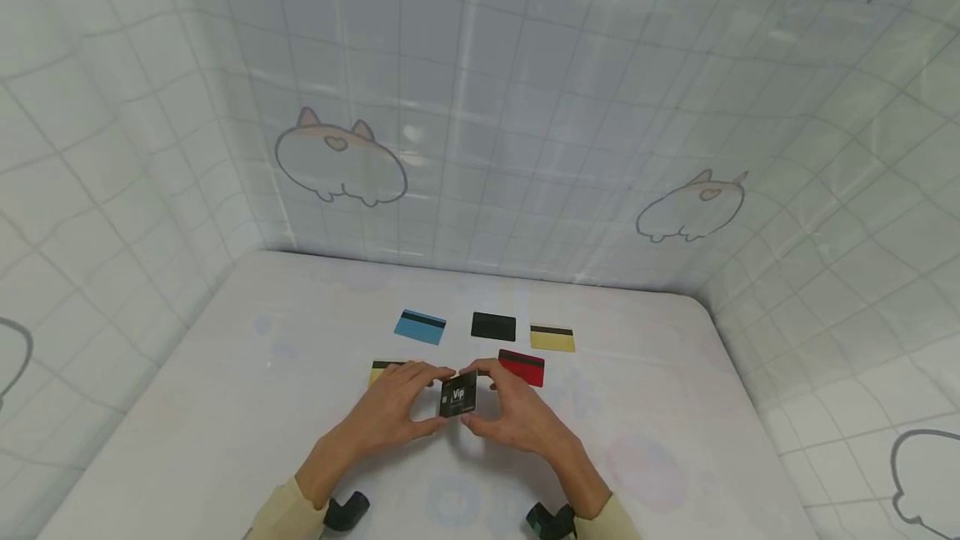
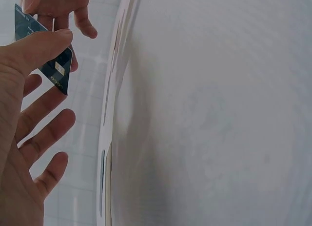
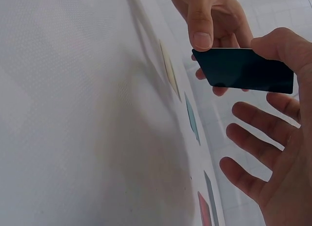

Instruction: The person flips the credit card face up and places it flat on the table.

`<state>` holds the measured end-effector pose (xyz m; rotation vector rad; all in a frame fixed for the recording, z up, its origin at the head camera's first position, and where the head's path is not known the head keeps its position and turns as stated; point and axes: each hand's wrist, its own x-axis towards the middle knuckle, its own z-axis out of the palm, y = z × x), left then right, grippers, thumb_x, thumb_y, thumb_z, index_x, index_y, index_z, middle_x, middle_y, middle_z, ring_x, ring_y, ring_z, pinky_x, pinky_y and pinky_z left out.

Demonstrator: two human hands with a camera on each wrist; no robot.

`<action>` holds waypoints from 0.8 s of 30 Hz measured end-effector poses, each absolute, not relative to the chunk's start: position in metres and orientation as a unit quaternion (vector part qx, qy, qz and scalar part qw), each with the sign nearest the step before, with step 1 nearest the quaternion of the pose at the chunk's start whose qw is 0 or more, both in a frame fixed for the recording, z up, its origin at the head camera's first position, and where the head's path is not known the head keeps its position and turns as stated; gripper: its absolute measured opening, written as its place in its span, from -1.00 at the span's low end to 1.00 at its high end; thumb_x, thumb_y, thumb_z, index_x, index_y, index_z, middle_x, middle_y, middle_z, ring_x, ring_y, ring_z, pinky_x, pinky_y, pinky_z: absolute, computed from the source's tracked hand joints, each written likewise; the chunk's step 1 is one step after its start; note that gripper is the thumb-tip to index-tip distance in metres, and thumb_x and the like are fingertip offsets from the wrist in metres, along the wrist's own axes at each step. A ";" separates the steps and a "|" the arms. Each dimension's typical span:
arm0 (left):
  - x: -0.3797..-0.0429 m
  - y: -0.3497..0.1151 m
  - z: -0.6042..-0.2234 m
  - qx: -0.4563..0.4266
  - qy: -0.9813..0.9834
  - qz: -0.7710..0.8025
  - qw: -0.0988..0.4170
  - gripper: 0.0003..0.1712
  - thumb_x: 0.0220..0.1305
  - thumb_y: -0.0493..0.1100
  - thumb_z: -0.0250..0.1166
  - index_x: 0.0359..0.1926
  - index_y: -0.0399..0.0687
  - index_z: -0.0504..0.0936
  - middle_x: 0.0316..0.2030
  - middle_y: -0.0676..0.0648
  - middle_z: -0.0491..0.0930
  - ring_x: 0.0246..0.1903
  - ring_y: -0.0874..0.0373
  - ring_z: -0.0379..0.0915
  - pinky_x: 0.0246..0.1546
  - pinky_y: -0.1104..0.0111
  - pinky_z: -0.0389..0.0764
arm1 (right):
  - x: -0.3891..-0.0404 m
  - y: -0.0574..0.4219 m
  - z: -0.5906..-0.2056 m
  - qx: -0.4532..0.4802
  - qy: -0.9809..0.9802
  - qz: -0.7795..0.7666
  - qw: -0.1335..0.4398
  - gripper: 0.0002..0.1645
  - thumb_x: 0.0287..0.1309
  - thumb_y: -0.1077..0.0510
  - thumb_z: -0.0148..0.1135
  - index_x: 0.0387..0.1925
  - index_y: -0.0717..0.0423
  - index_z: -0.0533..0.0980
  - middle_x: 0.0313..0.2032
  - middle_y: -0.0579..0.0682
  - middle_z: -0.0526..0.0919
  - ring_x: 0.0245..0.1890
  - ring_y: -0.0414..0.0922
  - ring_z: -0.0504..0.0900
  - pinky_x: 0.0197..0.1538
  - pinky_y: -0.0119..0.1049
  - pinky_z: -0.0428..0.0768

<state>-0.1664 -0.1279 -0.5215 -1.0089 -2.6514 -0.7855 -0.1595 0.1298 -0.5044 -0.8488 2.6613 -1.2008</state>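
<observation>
Between my two hands a small black card (image 1: 458, 395) with "Vip" lettering is held up over the white table (image 1: 202, 440), its printed face toward the head camera. My left hand (image 1: 386, 408) pinches its left end between thumb and fingers. The other end is pinched by my right hand (image 1: 521, 413). In the right wrist view the plain dark back of the card (image 3: 248, 70) shows. A yellow card (image 1: 377, 372) lies partly hidden behind the left hand. Just beyond the right hand's fingers is a red card (image 1: 525, 368) with a dark stripe.
Farther back on the table lie a blue card (image 1: 420, 327), a black card (image 1: 493, 327) and another yellow card (image 1: 552, 340). Grid-patterned curtains (image 1: 480, 148) with cartoon animals stand behind and along both sides. Dark wrist devices (image 1: 348, 512) sit under the sleeves.
</observation>
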 end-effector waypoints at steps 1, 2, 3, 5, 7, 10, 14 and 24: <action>-0.166 -0.128 -0.522 -0.341 -0.896 -0.264 0.100 -0.18 0.02 0.18 0.56 0.31 0.24 0.47 0.04 0.23 0.56 -0.06 0.35 0.46 0.01 0.20 0.47 | -0.160 0.130 -0.505 -0.278 0.873 -0.397 0.052 -0.23 0.18 -0.18 0.36 0.35 -0.25 0.26 0.21 -0.31 0.47 0.18 -0.17 0.51 0.18 0.03 0.57; -0.167 -0.128 -0.522 -0.341 -0.897 -0.264 0.100 -0.19 0.02 0.18 0.56 0.31 0.24 0.47 0.04 0.23 0.56 -0.06 0.35 0.46 0.01 0.19 0.47 | -0.160 0.130 -0.505 -0.277 0.873 -0.398 0.053 -0.22 0.17 -0.18 0.37 0.35 -0.25 0.26 0.21 -0.30 0.47 0.19 -0.14 0.51 0.19 0.04 0.56; -0.167 -0.128 -0.522 -0.341 -0.897 -0.263 0.100 -0.19 0.02 0.18 0.56 0.31 0.24 0.47 0.04 0.22 0.56 -0.05 0.35 0.46 0.01 0.19 0.47 | -0.160 0.130 -0.505 -0.276 0.873 -0.399 0.054 -0.22 0.17 -0.17 0.37 0.35 -0.25 0.25 0.22 -0.28 0.47 0.20 -0.11 0.52 0.19 0.05 0.56; -0.167 -0.128 -0.522 -0.340 -0.899 -0.259 0.101 -0.19 0.03 0.19 0.55 0.31 0.24 0.47 0.05 0.22 0.56 -0.04 0.34 0.46 0.03 0.18 0.47 | -0.160 0.130 -0.505 -0.274 0.874 -0.398 0.055 -0.21 0.16 -0.16 0.37 0.36 -0.24 0.25 0.22 -0.26 0.48 0.21 -0.06 0.52 0.19 0.06 0.56; -0.167 -0.129 -0.521 -0.339 -0.899 -0.257 0.102 -0.20 0.03 0.19 0.55 0.31 0.24 0.48 0.06 0.21 0.57 -0.02 0.33 0.46 0.05 0.16 0.46 | -0.161 0.130 -0.505 -0.271 0.875 -0.396 0.055 -0.22 0.16 -0.16 0.37 0.35 -0.26 0.25 0.22 -0.25 0.48 0.21 -0.04 0.52 0.19 0.06 0.56; -0.167 -0.129 -0.521 -0.337 -0.900 -0.256 0.106 -0.21 0.04 0.19 0.54 0.30 0.25 0.48 0.07 0.21 0.57 -0.01 0.31 0.46 0.08 0.14 0.46 | -0.161 0.131 -0.506 -0.268 0.878 -0.394 0.053 -0.26 0.16 -0.16 0.37 0.32 -0.33 0.27 0.20 -0.25 0.50 0.20 -0.06 0.53 0.19 0.05 0.56; -0.167 -0.129 -0.520 -0.338 -0.898 -0.259 0.110 -0.22 0.04 0.19 0.54 0.29 0.25 0.49 0.07 0.21 0.57 -0.03 0.30 0.47 0.09 0.12 0.46 | -0.160 0.132 -0.506 -0.262 0.883 -0.385 0.048 -0.29 0.15 -0.17 0.38 0.28 -0.43 0.27 0.17 -0.31 0.49 0.19 -0.12 0.52 0.21 0.06 0.54; -0.166 -0.129 -0.522 -0.335 -0.898 -0.257 0.126 -0.23 0.03 0.19 0.54 0.28 0.22 0.51 0.07 0.21 0.57 -0.08 0.31 0.45 0.05 0.12 0.48 | -0.160 0.138 -0.505 -0.254 0.898 -0.356 0.042 -0.32 0.12 -0.19 0.39 0.25 -0.43 0.32 0.13 -0.39 0.47 0.19 -0.13 0.48 0.29 0.15 0.41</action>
